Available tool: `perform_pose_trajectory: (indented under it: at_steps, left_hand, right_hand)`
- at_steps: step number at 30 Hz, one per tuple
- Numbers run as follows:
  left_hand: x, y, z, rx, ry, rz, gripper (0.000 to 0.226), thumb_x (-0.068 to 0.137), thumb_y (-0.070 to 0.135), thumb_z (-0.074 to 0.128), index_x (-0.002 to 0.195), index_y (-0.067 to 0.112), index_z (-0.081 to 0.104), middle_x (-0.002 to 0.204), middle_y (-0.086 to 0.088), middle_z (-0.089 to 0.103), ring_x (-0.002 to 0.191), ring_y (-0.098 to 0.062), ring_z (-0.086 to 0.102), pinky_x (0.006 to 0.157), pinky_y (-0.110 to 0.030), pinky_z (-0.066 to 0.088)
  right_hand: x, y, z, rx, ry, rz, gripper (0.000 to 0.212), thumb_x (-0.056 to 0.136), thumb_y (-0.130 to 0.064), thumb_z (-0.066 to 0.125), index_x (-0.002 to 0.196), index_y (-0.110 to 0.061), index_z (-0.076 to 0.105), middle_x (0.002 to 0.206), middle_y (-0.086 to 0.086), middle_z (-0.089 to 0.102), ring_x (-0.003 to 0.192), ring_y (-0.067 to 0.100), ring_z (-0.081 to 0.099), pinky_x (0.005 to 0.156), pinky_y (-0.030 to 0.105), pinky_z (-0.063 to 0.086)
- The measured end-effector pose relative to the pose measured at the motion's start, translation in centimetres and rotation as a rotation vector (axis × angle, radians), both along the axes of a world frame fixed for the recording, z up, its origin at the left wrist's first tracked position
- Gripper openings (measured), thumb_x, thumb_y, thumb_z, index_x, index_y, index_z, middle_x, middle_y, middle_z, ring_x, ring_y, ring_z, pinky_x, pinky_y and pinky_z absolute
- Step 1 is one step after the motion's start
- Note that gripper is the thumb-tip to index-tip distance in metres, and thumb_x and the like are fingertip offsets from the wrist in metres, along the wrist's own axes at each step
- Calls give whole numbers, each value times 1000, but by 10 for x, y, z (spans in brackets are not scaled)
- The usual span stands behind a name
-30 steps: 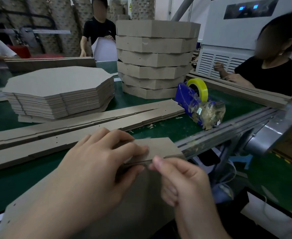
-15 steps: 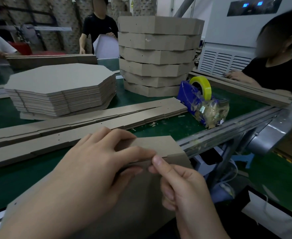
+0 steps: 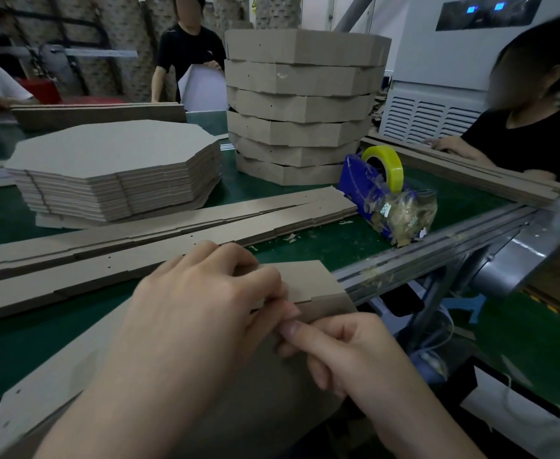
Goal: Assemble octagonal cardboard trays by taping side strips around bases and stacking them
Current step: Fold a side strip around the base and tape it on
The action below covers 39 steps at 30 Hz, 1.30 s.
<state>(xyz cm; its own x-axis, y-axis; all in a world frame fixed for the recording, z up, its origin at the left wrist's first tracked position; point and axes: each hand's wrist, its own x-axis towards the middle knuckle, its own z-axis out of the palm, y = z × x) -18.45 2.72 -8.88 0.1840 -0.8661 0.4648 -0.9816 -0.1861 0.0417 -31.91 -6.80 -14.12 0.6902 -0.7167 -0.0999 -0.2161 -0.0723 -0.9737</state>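
Flat bases (image 3: 113, 167) left, stacked trays (image 3: 305, 104) behind-right, tape dispenser (image 3: 384, 193) right of side strips (image 3: 172, 233).

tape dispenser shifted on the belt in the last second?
No. The tape dispenser sits just off the right end of the side strips, in front of the stacked trays, as before. Only the camera view shifted slightly.

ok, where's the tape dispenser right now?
Head view, right of centre: the blue tape dispenser sits on the green belt at the right end of the side strips, in front of the stacked trays.
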Motion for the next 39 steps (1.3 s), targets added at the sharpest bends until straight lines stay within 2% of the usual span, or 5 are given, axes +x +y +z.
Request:
perform_pose_trajectory:
  at_steps: [5, 8, 15, 25, 39]
  left_hand:
    - [4, 8, -3, 33, -65, 37, 32, 60, 50, 76, 84, 36, 61, 88, 8, 61, 73, -21, 63, 59, -9, 10]
    - [5, 15, -3, 105, -75, 39, 52, 48, 49, 83, 92, 39, 57, 92, 10, 60, 74, -20, 64, 54, -13, 22]
    - [-13, 8, 10, 80, -80, 14, 39, 78, 68, 41, 101, 44, 60, 85, 12, 62, 65, -15, 63, 43, -23, 32]
    - [-1, 31, 3, 49, 164, -87, 40, 79, 67, 40, 118, 60, 45, 97, 17, 47, 65, -6, 53, 41, -33, 50]
    - [-2, 15, 0, 47, 60, -48, 38, 79, 62, 42, 101, 48, 70, 97, 13, 63, 80, -12, 64, 63, -8, 24]
  right_hand:
    - [-11, -25, -16, -276, -324, -440, 27, 88, -31, 62, 63, -22, 68, 57, -9, 53, 52, 2, 47, 53, 11, 36]
    - [-8, -41, -21, -384, -190, -311, 23, 92, -31, 54, 113, -38, 63, 96, -3, 51, 83, -4, 50, 73, 1, 37]
    - [-6, -40, -29, -469, -230, -198, 32, 83, -57, 56, 104, -39, 73, 107, -12, 49, 109, -2, 49, 89, 8, 37]
    - [-18, -63, -18, -381, -264, -185, 24, 86, -34, 59, 82, -11, 64, 75, 6, 60, 66, 7, 56, 60, 14, 39]
    - [1, -43, -1, -291, -329, -30, 27, 75, -30, 73, 96, -16, 66, 91, -12, 65, 82, 1, 63, 71, 13, 47]
